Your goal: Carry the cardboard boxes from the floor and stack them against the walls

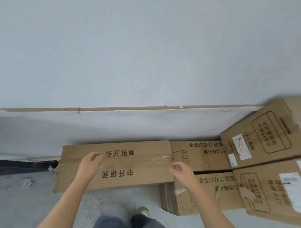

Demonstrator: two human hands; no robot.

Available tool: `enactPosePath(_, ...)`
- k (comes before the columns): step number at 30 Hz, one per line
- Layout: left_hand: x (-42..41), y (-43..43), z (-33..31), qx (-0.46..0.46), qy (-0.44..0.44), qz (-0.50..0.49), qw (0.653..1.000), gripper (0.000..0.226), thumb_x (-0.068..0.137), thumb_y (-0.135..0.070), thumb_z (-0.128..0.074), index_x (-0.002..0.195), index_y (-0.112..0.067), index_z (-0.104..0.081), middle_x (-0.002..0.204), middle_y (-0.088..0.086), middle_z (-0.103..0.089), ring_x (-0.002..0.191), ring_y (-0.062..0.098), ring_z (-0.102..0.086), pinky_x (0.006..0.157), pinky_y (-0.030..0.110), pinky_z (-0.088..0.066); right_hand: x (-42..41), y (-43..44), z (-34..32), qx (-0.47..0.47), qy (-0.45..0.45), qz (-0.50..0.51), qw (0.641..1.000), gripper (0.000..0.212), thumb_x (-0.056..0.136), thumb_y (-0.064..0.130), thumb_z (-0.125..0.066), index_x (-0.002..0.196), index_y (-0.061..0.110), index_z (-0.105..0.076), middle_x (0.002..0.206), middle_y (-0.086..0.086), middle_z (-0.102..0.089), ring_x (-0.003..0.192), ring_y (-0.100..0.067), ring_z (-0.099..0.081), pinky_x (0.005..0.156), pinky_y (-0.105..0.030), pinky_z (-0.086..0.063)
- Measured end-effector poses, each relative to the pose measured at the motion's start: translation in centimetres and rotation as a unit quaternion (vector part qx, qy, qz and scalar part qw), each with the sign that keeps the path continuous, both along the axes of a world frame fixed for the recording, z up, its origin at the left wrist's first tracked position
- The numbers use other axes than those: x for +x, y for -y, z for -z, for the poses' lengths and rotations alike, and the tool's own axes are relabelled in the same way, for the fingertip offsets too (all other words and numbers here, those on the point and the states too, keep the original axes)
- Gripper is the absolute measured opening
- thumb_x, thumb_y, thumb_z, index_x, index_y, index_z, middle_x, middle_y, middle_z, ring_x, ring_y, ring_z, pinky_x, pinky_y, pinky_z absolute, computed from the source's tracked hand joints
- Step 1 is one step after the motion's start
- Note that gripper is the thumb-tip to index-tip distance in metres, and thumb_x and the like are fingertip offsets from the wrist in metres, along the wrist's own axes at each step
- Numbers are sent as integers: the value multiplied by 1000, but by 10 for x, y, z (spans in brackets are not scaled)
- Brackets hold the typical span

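A long flat cardboard box (pixel 122 163) with black printed characters and clear tape lies on the floor against the wall. My left hand (pixel 90 163) hovers over its left half, fingers loosely curled, holding nothing. Over the box's right end, my right hand (pixel 180 172) is also loosely curled and empty. Two more printed boxes (pixel 200 156) (pixel 210 193) sit just to the right. Further right stand a larger box (pixel 275 190) and a tilted, blurred box (pixel 267 139) on top of it.
A pale grey wall (pixel 151 58) with a white skirting board (pixel 122 124) runs behind the boxes. A dark strip (pixel 10 165) lies along the floor at the left. My legs and one shoe (pixel 143 211) stand on the grey floor (pixel 16 202) in front.
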State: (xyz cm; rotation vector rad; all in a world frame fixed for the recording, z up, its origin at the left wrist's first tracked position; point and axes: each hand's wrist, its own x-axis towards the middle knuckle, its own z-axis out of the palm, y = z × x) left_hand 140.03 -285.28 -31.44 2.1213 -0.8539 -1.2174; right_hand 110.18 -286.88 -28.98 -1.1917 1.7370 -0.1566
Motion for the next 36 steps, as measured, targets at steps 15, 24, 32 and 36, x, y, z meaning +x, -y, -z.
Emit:
enactPosePath(15, -82, 88, -69, -107, -114, 314, 936, 21, 95, -15, -51, 113, -10, -60, 112, 6, -62, 104, 22, -58, 87, 32, -41, -16, -80, -59, -169, -6, 375, 912, 33, 92, 21, -55, 124, 18, -53, 121, 5, -54, 112, -10, -49, 95, -24, -38)
enactPosePath(24, -188, 65, -86, -103, -153, 592, 785, 14, 94, -8, -51, 100, -14, -63, 102, 5, -64, 99, 23, -59, 87, 31, -42, 26, -210, -69, -194, -39, 640, 743, 29, 89, 18, -57, 118, 13, -57, 109, 1, -57, 105, -12, -53, 92, -23, -40)
enactPosePath(32, -252, -26, -99, -83, -158, 730, 659, 15, 95, -10, -49, 102, -14, -62, 98, -1, -62, 99, 20, -57, 89, 37, -44, 61, -309, -70, -200, -54, 765, 610, 16, 88, 14, -58, 103, 20, -56, 106, -1, -61, 105, -15, -57, 85, -20, -40)
enactPosePath(36, -273, -79, -98, -57, -174, 766, 616, 13, 95, -9, -50, 102, -9, -61, 95, 2, -62, 95, 21, -57, 90, 34, -40, 71, -359, -69, -196, -50, 799, 566, 15, 90, 15, -56, 104, 21, -56, 105, 3, -61, 101, -10, -57, 80, -17, -38)
